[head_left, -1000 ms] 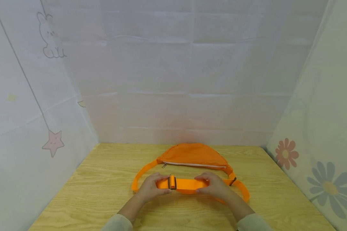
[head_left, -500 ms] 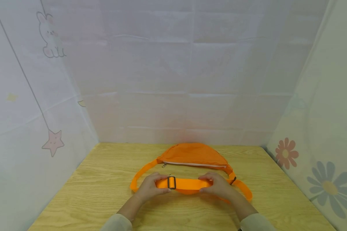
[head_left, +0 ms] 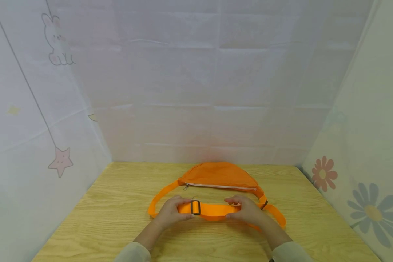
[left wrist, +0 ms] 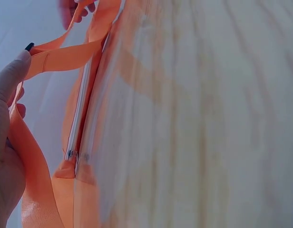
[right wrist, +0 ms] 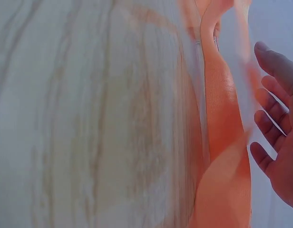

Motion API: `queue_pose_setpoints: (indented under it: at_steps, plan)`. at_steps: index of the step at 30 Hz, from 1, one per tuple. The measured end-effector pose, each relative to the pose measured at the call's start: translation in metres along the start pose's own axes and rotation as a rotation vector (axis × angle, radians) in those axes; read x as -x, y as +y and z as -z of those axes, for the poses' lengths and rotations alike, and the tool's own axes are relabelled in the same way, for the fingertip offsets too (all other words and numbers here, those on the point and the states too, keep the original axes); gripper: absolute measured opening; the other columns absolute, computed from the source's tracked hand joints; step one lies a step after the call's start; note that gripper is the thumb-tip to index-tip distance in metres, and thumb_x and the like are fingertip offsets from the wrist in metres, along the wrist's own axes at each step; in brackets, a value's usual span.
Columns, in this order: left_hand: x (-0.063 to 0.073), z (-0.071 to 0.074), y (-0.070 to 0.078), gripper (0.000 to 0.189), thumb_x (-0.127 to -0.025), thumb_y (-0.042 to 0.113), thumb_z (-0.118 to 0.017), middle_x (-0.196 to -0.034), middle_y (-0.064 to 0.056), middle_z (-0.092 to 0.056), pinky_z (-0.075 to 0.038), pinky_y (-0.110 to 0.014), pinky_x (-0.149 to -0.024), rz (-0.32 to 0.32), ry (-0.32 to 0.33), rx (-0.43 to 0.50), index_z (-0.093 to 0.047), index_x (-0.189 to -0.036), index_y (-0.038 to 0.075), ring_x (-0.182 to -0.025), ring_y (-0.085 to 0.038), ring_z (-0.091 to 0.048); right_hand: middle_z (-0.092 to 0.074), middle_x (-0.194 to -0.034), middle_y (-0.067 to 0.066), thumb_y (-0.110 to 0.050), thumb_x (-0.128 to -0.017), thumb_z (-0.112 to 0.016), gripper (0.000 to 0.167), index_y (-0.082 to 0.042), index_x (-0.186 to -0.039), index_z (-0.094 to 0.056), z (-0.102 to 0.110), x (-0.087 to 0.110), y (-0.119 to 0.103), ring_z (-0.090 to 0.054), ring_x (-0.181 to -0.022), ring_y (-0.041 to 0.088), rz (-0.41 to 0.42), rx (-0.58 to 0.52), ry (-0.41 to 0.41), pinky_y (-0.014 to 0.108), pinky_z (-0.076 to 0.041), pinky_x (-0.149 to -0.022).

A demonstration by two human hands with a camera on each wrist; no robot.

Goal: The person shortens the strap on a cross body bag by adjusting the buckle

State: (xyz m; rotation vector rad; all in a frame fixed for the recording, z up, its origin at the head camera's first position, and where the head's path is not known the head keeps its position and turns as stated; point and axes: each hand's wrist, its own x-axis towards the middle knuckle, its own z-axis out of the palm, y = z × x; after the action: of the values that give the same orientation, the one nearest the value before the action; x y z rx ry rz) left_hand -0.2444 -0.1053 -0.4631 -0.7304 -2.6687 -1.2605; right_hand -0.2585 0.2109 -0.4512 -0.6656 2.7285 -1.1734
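Observation:
An orange waist bag (head_left: 219, 175) lies toward the back of the table, its pale zipper facing me. Its orange strap (head_left: 213, 210) loops forward, and a dark slider buckle (head_left: 195, 207) sits on it. My left hand (head_left: 171, 213) pinches the strap just left of the buckle, thumb below and fingers above. In the left wrist view the thumb presses on the strap (left wrist: 39, 64). My right hand (head_left: 245, 210) is at the strap's right portion with thumb and fingers spread apart. In the right wrist view, the fingers are loose beside the blurred strap (right wrist: 227, 99).
The wooden table (head_left: 95, 218) carries the bag. A second dark buckle (head_left: 264, 205) sits on the strap at the right. Pale printed cloth (head_left: 183, 91) hangs at the back and on both sides. A zipper pull (head_left: 186, 187) hangs at the zipper's left end.
My right hand has shifted slightly right along the strap, and its fingers have loosened from it. The stretch between the hands now sags a little. My left hand stays nearly still.

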Motion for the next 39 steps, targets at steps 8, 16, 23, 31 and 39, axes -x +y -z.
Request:
queue_pose_setpoints:
  at_steps: [8,16,23,31,39]
  plan:
    - [-0.002,-0.003,0.000,0.051,-0.077,0.036,-0.083,-0.103,0.000,-0.066,-0.046,-0.021,-0.075,-0.013,-0.013,0.005,-0.071,-0.119,0.010,-0.087,-0.006,-0.053,-0.054,-0.138,0.015,-0.033,-0.082,-0.080,0.063,-0.010,-0.136,-0.058,-0.006,-0.002,-0.010,-0.049,-0.125,0.041,-0.056,-0.033,-0.028,0.061,-0.044,-0.097]
    - [-0.004,-0.007,0.001,0.050,-0.077,0.036,-0.083,-0.104,0.000,-0.068,-0.047,-0.021,-0.076,-0.017,-0.005,0.017,-0.071,-0.118,0.011,-0.088,-0.007,-0.055,-0.052,-0.141,0.018,-0.037,-0.080,-0.080,0.067,-0.008,-0.136,-0.057,-0.024,-0.011,-0.022,-0.046,-0.129,0.044,0.031,-0.019,-0.041,0.065,-0.039,-0.100]
    - [-0.006,-0.011,0.004,0.050,-0.077,0.036,-0.083,-0.107,-0.001,-0.068,-0.048,-0.022,-0.078,-0.032,-0.010,0.036,-0.071,-0.119,0.010,-0.092,-0.009,-0.057,-0.058,-0.134,0.009,-0.037,-0.080,-0.080,0.065,-0.011,-0.135,-0.058,-0.041,-0.019,-0.032,-0.053,-0.119,0.032,0.090,-0.056,-0.044,0.056,-0.043,-0.100]
    - [-0.006,-0.014,0.007,0.050,-0.077,0.033,-0.083,-0.105,-0.003,-0.068,-0.047,-0.020,-0.074,-0.043,0.004,0.051,-0.071,-0.118,0.008,-0.087,-0.006,-0.054,-0.061,-0.127,0.005,-0.035,-0.078,-0.083,0.064,-0.011,-0.133,-0.060,-0.049,-0.021,-0.041,-0.055,-0.112,0.024,0.121,-0.083,-0.013,0.048,-0.046,-0.097]
    - [-0.007,-0.016,0.009,0.051,-0.078,0.034,-0.082,-0.102,-0.004,-0.067,-0.047,-0.019,-0.071,-0.043,-0.005,0.080,-0.070,-0.120,0.007,-0.082,-0.005,-0.052,-0.063,-0.122,0.008,-0.029,-0.076,-0.085,0.060,-0.011,-0.128,-0.064,-0.053,-0.023,-0.046,-0.055,-0.105,0.022,0.095,-0.100,0.022,0.047,-0.048,-0.090]
